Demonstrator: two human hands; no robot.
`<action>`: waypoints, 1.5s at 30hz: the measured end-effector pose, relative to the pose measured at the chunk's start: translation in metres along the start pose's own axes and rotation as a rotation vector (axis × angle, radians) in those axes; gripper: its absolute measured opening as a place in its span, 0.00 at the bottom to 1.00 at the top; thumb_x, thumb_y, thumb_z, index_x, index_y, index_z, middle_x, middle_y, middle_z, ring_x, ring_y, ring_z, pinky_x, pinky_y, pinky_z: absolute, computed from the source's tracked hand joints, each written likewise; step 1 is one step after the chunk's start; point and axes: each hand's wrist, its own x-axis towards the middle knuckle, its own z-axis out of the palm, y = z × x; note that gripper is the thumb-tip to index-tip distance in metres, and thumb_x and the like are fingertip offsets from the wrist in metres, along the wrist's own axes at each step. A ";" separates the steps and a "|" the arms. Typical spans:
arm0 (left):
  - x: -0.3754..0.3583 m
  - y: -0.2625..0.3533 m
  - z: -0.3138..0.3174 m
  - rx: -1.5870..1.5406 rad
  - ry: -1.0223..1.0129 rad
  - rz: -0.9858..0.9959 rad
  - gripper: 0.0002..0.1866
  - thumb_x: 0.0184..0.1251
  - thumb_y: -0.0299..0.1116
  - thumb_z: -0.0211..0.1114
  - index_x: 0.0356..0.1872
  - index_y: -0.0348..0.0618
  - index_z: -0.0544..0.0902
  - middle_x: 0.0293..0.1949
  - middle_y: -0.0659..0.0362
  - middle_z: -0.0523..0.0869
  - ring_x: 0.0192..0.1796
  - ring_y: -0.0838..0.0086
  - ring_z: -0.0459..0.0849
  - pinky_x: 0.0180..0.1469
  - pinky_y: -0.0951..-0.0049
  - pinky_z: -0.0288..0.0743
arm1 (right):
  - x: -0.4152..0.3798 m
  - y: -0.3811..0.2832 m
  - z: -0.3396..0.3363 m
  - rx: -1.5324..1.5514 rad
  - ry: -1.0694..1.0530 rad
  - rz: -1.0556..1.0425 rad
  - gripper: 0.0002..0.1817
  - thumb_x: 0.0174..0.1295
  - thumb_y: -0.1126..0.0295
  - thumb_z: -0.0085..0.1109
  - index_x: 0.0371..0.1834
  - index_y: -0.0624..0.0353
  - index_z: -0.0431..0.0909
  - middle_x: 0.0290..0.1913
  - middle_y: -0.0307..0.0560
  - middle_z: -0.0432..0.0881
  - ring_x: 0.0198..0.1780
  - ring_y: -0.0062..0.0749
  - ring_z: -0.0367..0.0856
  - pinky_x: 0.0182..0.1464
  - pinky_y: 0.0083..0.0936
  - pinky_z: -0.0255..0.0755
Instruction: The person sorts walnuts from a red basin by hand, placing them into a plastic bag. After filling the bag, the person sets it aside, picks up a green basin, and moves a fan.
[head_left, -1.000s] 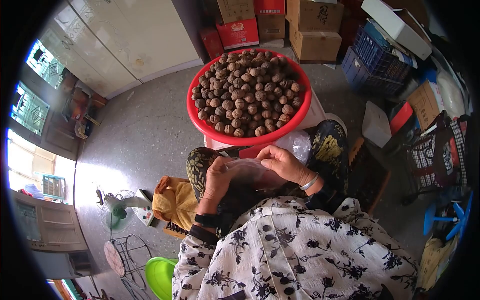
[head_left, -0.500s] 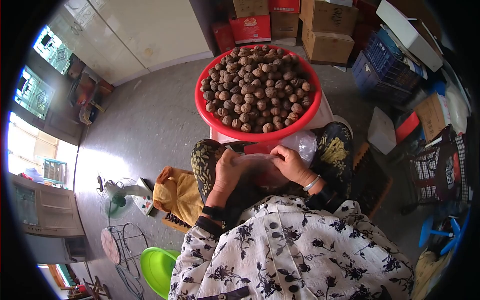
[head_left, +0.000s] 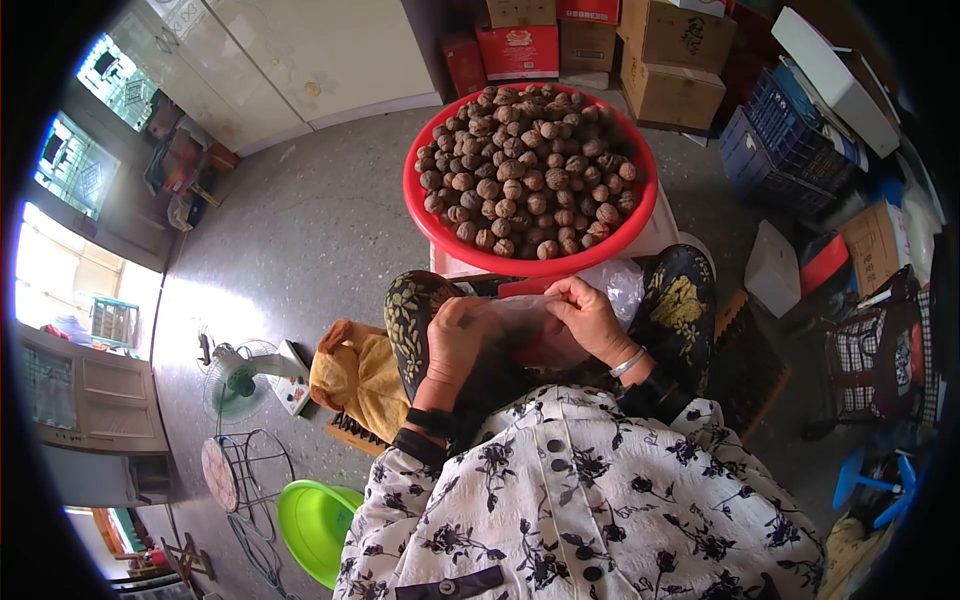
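Observation:
A thin, see-through plastic bag (head_left: 515,318) stretches between my two hands above my lap. My left hand (head_left: 455,340) pinches its left edge, fingers closed. On the other side, my right hand (head_left: 592,322), with a silver bracelet at the wrist, grips the bag between thumb and fingers. Just beyond the hands stands a large red basin (head_left: 640,235) heaped with brown walnuts (head_left: 530,180). More crinkled clear plastic (head_left: 618,288) lies by my right knee. What is inside the bag, if anything, I cannot make out.
The basin rests on a pale stand (head_left: 660,230). To the left are a yellow cloth (head_left: 360,380) on a seat, a small fan (head_left: 235,380), a round stool (head_left: 220,472) and a green basin (head_left: 315,530). Cardboard boxes (head_left: 675,95) and blue crates (head_left: 770,150) stand behind and right.
The whole view has shifted slightly, moving the basin a little to the right in the picture. Both hands keep hold of the bag, and the right fingers have risen a little.

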 end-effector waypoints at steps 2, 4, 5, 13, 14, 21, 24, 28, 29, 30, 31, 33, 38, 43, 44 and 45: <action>0.001 -0.003 0.000 -0.050 0.025 -0.002 0.10 0.56 0.21 0.76 0.40 0.39 0.89 0.36 0.59 0.89 0.40 0.74 0.86 0.48 0.75 0.79 | 0.000 -0.006 0.001 0.022 0.005 0.012 0.07 0.70 0.79 0.62 0.48 0.62 0.79 0.37 0.38 0.85 0.32 0.20 0.84 0.38 0.19 0.78; 0.000 -0.007 -0.002 -0.022 -0.032 0.024 0.10 0.58 0.23 0.73 0.42 0.41 0.90 0.37 0.54 0.89 0.41 0.67 0.89 0.47 0.71 0.82 | -0.001 -0.002 0.001 0.045 0.010 0.025 0.06 0.69 0.78 0.62 0.47 0.62 0.80 0.36 0.38 0.85 0.31 0.21 0.84 0.37 0.20 0.78; 0.000 -0.008 -0.002 -0.022 -0.032 0.025 0.10 0.58 0.23 0.73 0.42 0.41 0.90 0.37 0.54 0.89 0.41 0.67 0.89 0.47 0.71 0.82 | 0.000 0.007 0.000 -0.025 0.027 -0.014 0.05 0.69 0.78 0.62 0.46 0.61 0.81 0.35 0.37 0.85 0.31 0.21 0.83 0.37 0.20 0.78; -0.002 0.009 0.005 0.030 -0.060 0.097 0.05 0.59 0.21 0.72 0.35 0.40 0.86 0.33 0.58 0.84 0.38 0.70 0.84 0.43 0.72 0.78 | -0.005 0.010 -0.011 -0.174 0.009 -0.143 0.02 0.69 0.78 0.62 0.42 0.59 0.81 0.31 0.37 0.83 0.32 0.17 0.79 0.37 0.20 0.75; -0.001 0.008 0.002 -0.005 -0.059 0.072 0.05 0.60 0.21 0.71 0.35 0.40 0.86 0.35 0.57 0.85 0.38 0.69 0.85 0.43 0.72 0.79 | -0.004 0.009 -0.007 -0.134 -0.015 -0.103 0.04 0.68 0.79 0.62 0.43 0.59 0.81 0.32 0.36 0.82 0.33 0.17 0.79 0.37 0.20 0.75; -0.005 0.019 -0.007 0.008 -0.186 0.045 0.05 0.62 0.24 0.70 0.39 0.39 0.85 0.38 0.54 0.87 0.43 0.65 0.87 0.48 0.68 0.81 | -0.006 0.015 -0.005 -0.298 -0.069 -0.133 0.04 0.63 0.78 0.66 0.39 0.61 0.83 0.33 0.40 0.84 0.35 0.21 0.81 0.40 0.23 0.76; -0.010 0.020 -0.016 0.032 -0.231 0.078 0.05 0.63 0.24 0.70 0.39 0.39 0.85 0.39 0.54 0.87 0.43 0.65 0.88 0.48 0.70 0.81 | -0.008 0.014 -0.005 -0.277 -0.092 -0.090 0.02 0.65 0.77 0.66 0.38 0.60 0.82 0.30 0.37 0.82 0.32 0.18 0.77 0.38 0.22 0.74; -0.033 0.019 -0.059 -0.238 0.127 -0.061 0.08 0.67 0.21 0.67 0.45 0.42 0.85 0.39 0.59 0.86 0.43 0.74 0.85 0.46 0.74 0.80 | -0.009 0.022 -0.006 -0.257 -0.096 -0.014 0.02 0.67 0.75 0.66 0.38 0.59 0.81 0.29 0.31 0.77 0.31 0.15 0.73 0.36 0.19 0.71; -0.041 0.012 -0.080 -0.204 0.254 -0.045 0.08 0.69 0.20 0.66 0.46 0.42 0.85 0.39 0.62 0.86 0.43 0.77 0.84 0.47 0.75 0.79 | -0.010 0.021 -0.005 -0.246 -0.090 -0.001 0.02 0.67 0.75 0.65 0.38 0.59 0.81 0.29 0.30 0.77 0.31 0.14 0.73 0.35 0.19 0.71; -0.051 0.003 -0.106 -0.166 0.383 -0.032 0.09 0.70 0.20 0.65 0.47 0.43 0.84 0.39 0.64 0.86 0.43 0.79 0.84 0.47 0.76 0.79 | -0.011 0.020 -0.005 -0.237 -0.087 0.015 0.02 0.68 0.75 0.65 0.39 0.59 0.80 0.29 0.30 0.76 0.32 0.14 0.72 0.35 0.18 0.70; -0.066 -0.010 -0.130 -0.163 0.492 -0.079 0.09 0.70 0.19 0.65 0.47 0.43 0.84 0.40 0.63 0.86 0.43 0.79 0.84 0.47 0.77 0.79 | -0.009 0.023 -0.009 -0.260 -0.116 -0.037 0.03 0.68 0.75 0.65 0.40 0.59 0.80 0.30 0.29 0.76 0.32 0.13 0.71 0.35 0.17 0.69; -0.110 -0.058 -0.179 -0.129 0.703 -0.192 0.10 0.70 0.19 0.63 0.48 0.42 0.84 0.41 0.63 0.86 0.43 0.79 0.84 0.47 0.77 0.79 | -0.008 0.026 -0.009 -0.221 -0.124 0.002 0.03 0.68 0.75 0.65 0.40 0.59 0.80 0.31 0.28 0.76 0.32 0.12 0.71 0.36 0.15 0.68; -0.294 -0.181 -0.267 0.540 0.880 -0.784 0.18 0.60 0.27 0.66 0.53 0.38 0.82 0.49 0.49 0.87 0.52 0.60 0.86 0.58 0.63 0.79 | -0.004 0.026 -0.014 -0.241 -0.128 0.067 0.03 0.70 0.72 0.65 0.40 0.57 0.80 0.31 0.28 0.77 0.31 0.11 0.73 0.34 0.14 0.69; -0.433 -0.203 -0.276 0.666 0.766 -1.269 0.39 0.53 0.37 0.70 0.68 0.34 0.72 0.66 0.40 0.76 0.70 0.48 0.72 0.74 0.56 0.66 | -0.002 0.026 -0.013 -0.218 -0.141 0.114 0.02 0.70 0.72 0.63 0.40 0.56 0.80 0.31 0.30 0.78 0.29 0.13 0.72 0.32 0.14 0.68; -0.453 -0.208 -0.271 0.656 0.764 -1.340 0.42 0.52 0.38 0.70 0.71 0.33 0.69 0.68 0.39 0.74 0.72 0.47 0.70 0.75 0.57 0.64 | -0.003 0.024 -0.014 -0.227 -0.138 0.124 0.02 0.70 0.72 0.63 0.40 0.56 0.80 0.31 0.30 0.78 0.29 0.13 0.72 0.32 0.14 0.68; -0.466 -0.208 -0.266 0.651 0.754 -1.344 0.42 0.52 0.38 0.70 0.71 0.33 0.69 0.68 0.39 0.74 0.72 0.47 0.70 0.75 0.57 0.64 | -0.002 0.023 -0.014 -0.241 -0.155 0.129 0.03 0.70 0.72 0.63 0.40 0.57 0.79 0.31 0.30 0.78 0.29 0.13 0.72 0.32 0.14 0.68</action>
